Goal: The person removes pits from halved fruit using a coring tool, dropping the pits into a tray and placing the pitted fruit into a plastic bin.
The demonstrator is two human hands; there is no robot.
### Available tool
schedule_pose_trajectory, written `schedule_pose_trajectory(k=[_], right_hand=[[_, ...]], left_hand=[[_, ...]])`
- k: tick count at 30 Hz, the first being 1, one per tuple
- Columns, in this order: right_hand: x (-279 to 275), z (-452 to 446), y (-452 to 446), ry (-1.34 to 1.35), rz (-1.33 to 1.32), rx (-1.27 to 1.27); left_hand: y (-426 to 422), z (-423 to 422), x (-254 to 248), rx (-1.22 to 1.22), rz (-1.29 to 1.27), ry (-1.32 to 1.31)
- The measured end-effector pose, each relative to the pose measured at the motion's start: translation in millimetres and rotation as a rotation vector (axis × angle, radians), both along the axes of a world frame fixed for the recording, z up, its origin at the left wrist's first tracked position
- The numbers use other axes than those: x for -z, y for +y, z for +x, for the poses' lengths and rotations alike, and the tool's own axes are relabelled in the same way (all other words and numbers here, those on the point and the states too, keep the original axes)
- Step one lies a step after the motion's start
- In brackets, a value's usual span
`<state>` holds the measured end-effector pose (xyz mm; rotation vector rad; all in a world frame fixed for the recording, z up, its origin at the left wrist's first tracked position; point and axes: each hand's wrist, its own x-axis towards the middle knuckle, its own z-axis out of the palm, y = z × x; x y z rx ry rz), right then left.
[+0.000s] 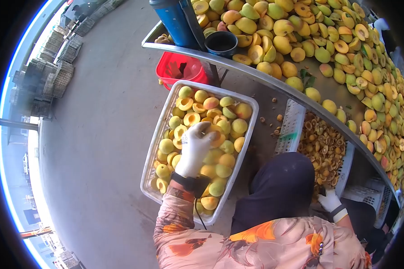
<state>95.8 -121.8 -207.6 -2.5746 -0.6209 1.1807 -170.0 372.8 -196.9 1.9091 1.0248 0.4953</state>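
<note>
My left hand, in a white glove, reaches into a white plastic crate of whole and halved yellow-green fruit. Its fingers are curled against a yellow fruit near the middle of the crate. Pitted halves lie around the fingertips. My right hand, also white-gloved, is low on the right, beside a crate of brown pits and scraps. Its fingers are partly hidden by shadow and dark cloth, and what they hold cannot be made out.
A metal-edged table heaped with fruit curves across the upper right. On it stand a blue container and a dark cup. Below its corner sits a red basin. Dark cloth covers the lower middle. Stacked crates stand far left.
</note>
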Motion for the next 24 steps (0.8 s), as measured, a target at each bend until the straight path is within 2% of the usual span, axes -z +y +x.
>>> schedule_pose_trajectory(k=[2,7,10,12,14,16,18,19,20,24], right_hand=[[11.3,2.4,-12.0,-0.12,0.039,-0.108],[2.4,3.1,-3.8,-0.027,0.015,-0.021],[20.6,5.1,-17.8,-0.077,0.059,-0.06],[34.8,8.8,-27.9,-0.092,0.082,-0.072],[35.7,10.4,-31.2,-0.039,0.06,-0.046],[18.6,7.8,-11.3,0.029,-0.027,0.005],[15.9,9.4,-5.7,0.055,-0.029,0.005],[22.0,11.0,-8.0,0.05,0.01,-0.018],[28.2,10.7,-10.7,0.049,0.047,-0.039],[29.6,15.4,-4.1,0.015,0.029,0.012]], left_hand=[[-20.3,21.7,0.1,0.08,0.144,0.097],[-30.6,36.1,27.5,0.119,0.235,0.23],[-35.9,41.8,22.4,0.181,0.478,0.398],[-26.9,43.8,20.2,0.089,0.546,0.248],[-7.5,52.1,25.2,0.034,0.459,0.101],[-3.8,74.4,16.7,0.032,0.554,0.109],[-9.3,98.2,38.9,0.093,0.648,0.238],[-16.6,106.1,56.8,0.156,0.571,0.393],[-28.4,106.2,73.9,0.24,0.681,0.567],[-31.1,111.1,76.5,0.201,0.661,0.541]])
